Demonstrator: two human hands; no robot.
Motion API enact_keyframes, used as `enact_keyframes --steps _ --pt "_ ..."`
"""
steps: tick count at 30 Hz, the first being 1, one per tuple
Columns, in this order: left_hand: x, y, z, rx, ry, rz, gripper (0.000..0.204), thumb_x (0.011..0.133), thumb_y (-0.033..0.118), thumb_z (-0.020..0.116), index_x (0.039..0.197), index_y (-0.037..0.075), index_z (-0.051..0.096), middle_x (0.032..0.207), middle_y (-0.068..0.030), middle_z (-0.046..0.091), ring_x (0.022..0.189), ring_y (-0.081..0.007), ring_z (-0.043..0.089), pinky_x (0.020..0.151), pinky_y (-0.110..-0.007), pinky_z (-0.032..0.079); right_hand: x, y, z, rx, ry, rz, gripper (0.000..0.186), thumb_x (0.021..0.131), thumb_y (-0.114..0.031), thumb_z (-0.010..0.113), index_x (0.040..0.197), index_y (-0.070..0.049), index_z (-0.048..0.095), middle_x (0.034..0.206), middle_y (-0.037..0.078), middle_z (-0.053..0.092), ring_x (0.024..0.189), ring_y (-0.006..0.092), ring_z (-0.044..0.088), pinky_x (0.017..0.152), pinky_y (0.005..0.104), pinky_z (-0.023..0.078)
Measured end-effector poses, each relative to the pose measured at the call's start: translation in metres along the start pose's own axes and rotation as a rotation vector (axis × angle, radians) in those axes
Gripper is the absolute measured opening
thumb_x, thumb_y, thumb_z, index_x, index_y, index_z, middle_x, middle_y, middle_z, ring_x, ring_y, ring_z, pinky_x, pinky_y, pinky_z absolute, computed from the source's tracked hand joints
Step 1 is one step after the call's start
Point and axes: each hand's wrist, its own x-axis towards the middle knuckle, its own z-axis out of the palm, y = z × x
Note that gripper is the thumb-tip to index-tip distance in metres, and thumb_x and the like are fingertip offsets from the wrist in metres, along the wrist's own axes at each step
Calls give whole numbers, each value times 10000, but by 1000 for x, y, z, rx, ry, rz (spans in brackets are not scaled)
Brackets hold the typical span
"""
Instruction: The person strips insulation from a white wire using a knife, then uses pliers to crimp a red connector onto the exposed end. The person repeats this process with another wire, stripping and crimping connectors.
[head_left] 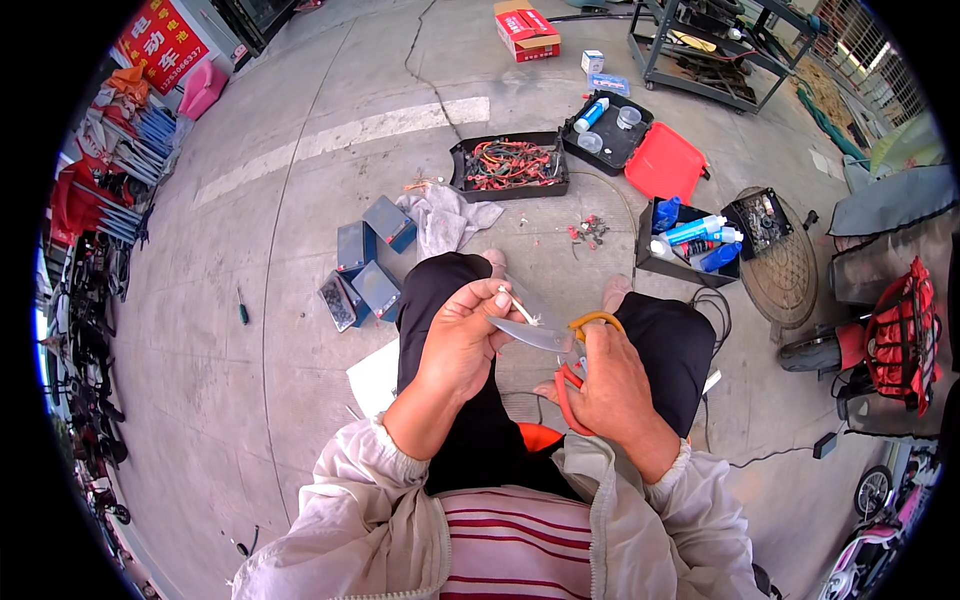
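Note:
My left hand [465, 340] pinches a thin white strip [515, 305] with a frayed end, above the blade of the scissors. My right hand [600, 385] grips large scissors [540, 335] with one orange and one red handle; the blade lies across toward my left fingers. My knees in dark trousers are below both hands. Dark battery blocks [378, 290] stand on the floor to the left, beside a grey cloth [450, 215].
Ahead lie a tray of tangled wires [510, 165], an open case with red lid [665, 160] and a box of tubes [690, 230]. A screwdriver [241, 310] lies left. A cart [700, 75] stands at back, a scooter [890, 330] at right.

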Motion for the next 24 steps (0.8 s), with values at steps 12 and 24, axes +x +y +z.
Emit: enact_keyframes --steps 12,24 --pt "-3 -2 -13 -26 14 11 102 965 115 568 1008 31 607 929 -64 662 831 -140 658 767 -289 574 2 -7 16 -20 -96 59 732 729 -575 731 983 57 461 794 236 582 755 408 601 686 466 475" --pt "-5 -6 -24 -38 15 27 120 976 100 534 1044 50 619 1010 -69 670 920 -161 662 850 -317 562 1 -5 17 -107 -215 128 716 757 -639 663 928 30 474 654 200 602 638 394 633 600 447 514"
